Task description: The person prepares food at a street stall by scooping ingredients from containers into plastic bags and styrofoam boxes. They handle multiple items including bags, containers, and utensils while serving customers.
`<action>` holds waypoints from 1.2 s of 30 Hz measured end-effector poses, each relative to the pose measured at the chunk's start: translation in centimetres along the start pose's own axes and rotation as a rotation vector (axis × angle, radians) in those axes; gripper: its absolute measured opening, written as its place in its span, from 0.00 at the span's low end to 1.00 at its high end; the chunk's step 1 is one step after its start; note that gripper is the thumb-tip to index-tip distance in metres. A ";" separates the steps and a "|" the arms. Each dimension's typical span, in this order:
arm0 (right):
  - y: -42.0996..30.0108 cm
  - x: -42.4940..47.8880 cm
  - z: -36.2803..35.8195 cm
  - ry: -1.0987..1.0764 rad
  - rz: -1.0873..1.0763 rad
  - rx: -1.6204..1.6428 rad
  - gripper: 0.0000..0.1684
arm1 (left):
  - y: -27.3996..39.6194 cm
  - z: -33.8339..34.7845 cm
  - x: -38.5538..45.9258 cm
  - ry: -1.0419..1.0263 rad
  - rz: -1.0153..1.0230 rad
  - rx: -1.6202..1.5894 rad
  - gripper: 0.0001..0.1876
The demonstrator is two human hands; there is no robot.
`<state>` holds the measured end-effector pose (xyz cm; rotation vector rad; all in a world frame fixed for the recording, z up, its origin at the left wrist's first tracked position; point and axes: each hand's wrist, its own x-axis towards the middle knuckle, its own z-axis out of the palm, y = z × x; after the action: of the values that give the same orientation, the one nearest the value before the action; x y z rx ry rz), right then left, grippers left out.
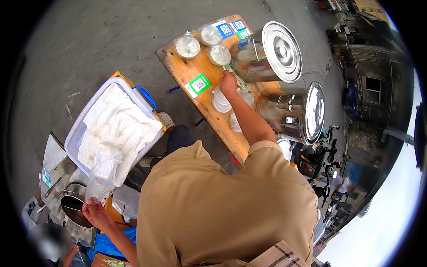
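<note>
My left hand [96, 213] pinches the top of a clear plastic bag [111, 155]. A white lidded takeaway box [104, 168] shows inside the bag, which hangs over a white cloth [116, 116] lying on a translucent plastic bin [71, 140]. On the wooden table [180, 71], my right hand [228, 82] has its fingers curled down at wrapped chopsticks [245, 86]. Whether it grips any is hidden. Right beside that hand stand stacked clear plastic cups [221, 101].
Filled, bag-wrapped bowls [187, 46] and printed code cards [199, 84] sit on the table. Two lidded stainless steel pots [253, 63] [280, 106] stand along its far side. At lower left are a dark-filled pot [75, 208] and another person [50, 240]. Parked scooters [310, 163] are at right.
</note>
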<state>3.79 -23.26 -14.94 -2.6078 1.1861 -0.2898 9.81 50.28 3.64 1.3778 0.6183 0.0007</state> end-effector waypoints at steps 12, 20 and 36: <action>8.6 2.0 -1.5 -0.333 -0.058 -0.479 0.14 | 0.5 0.7 -0.8 0.142 0.064 0.048 0.15; 8.7 3.2 -4.5 -0.220 -0.130 -0.223 0.10 | -0.7 -1.1 -0.4 0.060 0.065 -0.011 0.15; -11.6 1.8 -11.7 0.039 -0.484 -0.304 0.13 | -0.6 -0.5 -1.6 0.046 0.080 -0.229 0.11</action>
<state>9.78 -19.06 -0.13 -3.1500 0.6281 -0.2679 8.08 50.04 3.76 1.1820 0.5824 0.1630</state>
